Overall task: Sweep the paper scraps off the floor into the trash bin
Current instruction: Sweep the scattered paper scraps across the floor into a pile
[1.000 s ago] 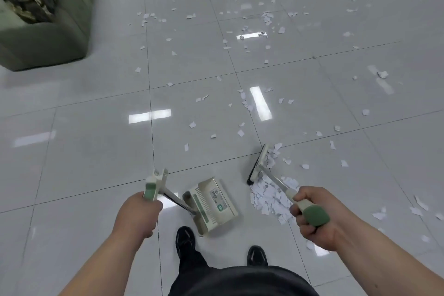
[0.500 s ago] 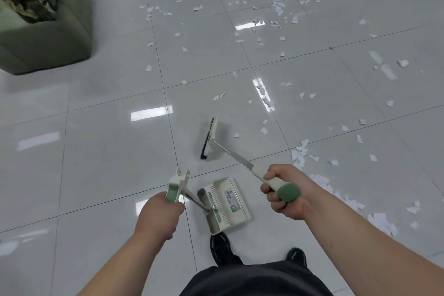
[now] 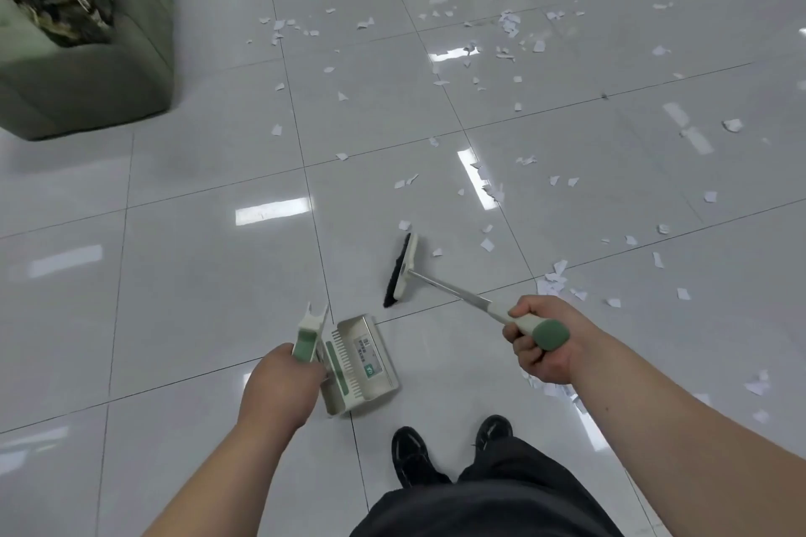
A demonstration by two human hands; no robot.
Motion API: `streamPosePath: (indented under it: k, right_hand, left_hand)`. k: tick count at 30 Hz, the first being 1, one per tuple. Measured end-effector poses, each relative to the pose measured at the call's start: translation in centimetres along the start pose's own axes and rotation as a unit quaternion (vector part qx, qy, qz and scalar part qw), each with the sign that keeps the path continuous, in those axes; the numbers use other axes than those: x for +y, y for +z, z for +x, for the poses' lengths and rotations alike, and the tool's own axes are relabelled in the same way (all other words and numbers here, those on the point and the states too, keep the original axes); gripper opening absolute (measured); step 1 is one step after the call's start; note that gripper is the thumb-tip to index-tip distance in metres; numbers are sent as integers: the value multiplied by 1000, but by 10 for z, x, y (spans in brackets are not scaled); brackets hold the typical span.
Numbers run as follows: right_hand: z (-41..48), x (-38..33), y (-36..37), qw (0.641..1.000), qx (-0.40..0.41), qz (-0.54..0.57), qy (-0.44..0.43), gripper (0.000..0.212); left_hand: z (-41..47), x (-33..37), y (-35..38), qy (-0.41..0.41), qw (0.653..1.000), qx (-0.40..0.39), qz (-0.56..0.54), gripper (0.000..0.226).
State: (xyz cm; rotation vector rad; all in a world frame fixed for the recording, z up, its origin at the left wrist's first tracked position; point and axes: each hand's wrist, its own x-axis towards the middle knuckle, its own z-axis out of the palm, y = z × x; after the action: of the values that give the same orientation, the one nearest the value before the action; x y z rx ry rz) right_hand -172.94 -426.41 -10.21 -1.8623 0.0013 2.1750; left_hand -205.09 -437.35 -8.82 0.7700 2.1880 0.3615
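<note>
The right hand [image 3: 538, 344] is gripping a white, black-bristled broom [image 3: 401, 270], the left hand [image 3: 279, 379] a cream plastic dustpan [image 3: 362, 362], fingers clamped on both handles. White torn paper scraps [image 3: 551, 281] are littering the glossy tiled floor [image 3: 196, 275] right and far; gathering seems in hand, next needing strokes toward the pan.

One head-worn wide-angle cam at standing height faces fwd & steeply down at glossy grey tiled floor [image 3: 196, 275]; left hand [image 3: 279, 379] & right hand [image 3: 538, 344] sit close in lower frame, black shoes [image 3: 410, 453] below.
</note>
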Motion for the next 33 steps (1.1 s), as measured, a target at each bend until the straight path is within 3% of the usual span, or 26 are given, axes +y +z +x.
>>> streamPosePath:
  k: [4,12,20,28,33]
  right_hand:
    - [-17,4,-45,999,35,32,-14,18]
    - [-53,-29,-81,991,78,77,-72,23]
    - [-40,-105,-62,996,3,26,-89,18]
    - [35,-218,-21,995,-86,-35,-28,19]
    - [71,-263,-21,995,-81,-64,7,25]
  left_hand:
    - [10,15,5,23,999,3,27,9]
    - [32,61,21,47,997,-4,53,7]
    - [67,132,37,5,999,-24,36,12]
    - [89,203,59,-53,998,-9,10,11]
    - [104,238,74,-60,998,-6,8,12]
